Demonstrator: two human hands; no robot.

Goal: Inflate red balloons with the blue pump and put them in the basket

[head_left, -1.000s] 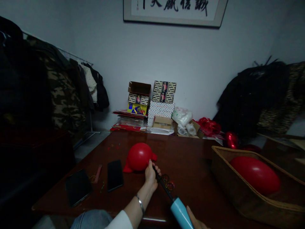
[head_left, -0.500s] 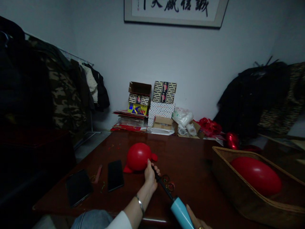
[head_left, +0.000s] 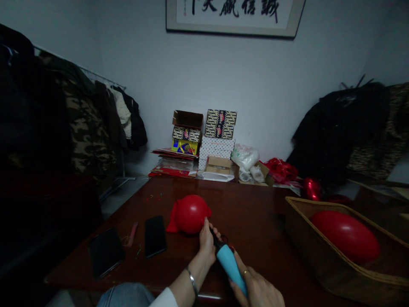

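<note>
A partly inflated red balloon [head_left: 191, 213] rests on the table. Around its near end the fingers of my left hand [head_left: 208, 241] are closed, pinching its neck at the black tip of a hand air pump. My right hand [head_left: 257, 285] is wrapped around the pump's light blue barrel [head_left: 230, 266], which slants from the balloon down to the lower right. Most of the black rod is hidden between hand and barrel. Limp red pieces [head_left: 173, 221] stick out beside the balloon; whether they are other balloons I cannot tell.
Left on the dark wooden table [head_left: 252, 213] lie a black phone [head_left: 155, 236], a dark tablet-like slab [head_left: 106, 251] and a pink stick [head_left: 133, 233]. At right, a wicker basket [head_left: 319, 251] holds a larger red balloon [head_left: 345, 234]. Stacked boxes [head_left: 217, 147] stand by the far wall.
The blue barrel has slid up along the rod toward my left hand, with my right hand coming further into view. The balloon and my left hand have shifted slightly right.
</note>
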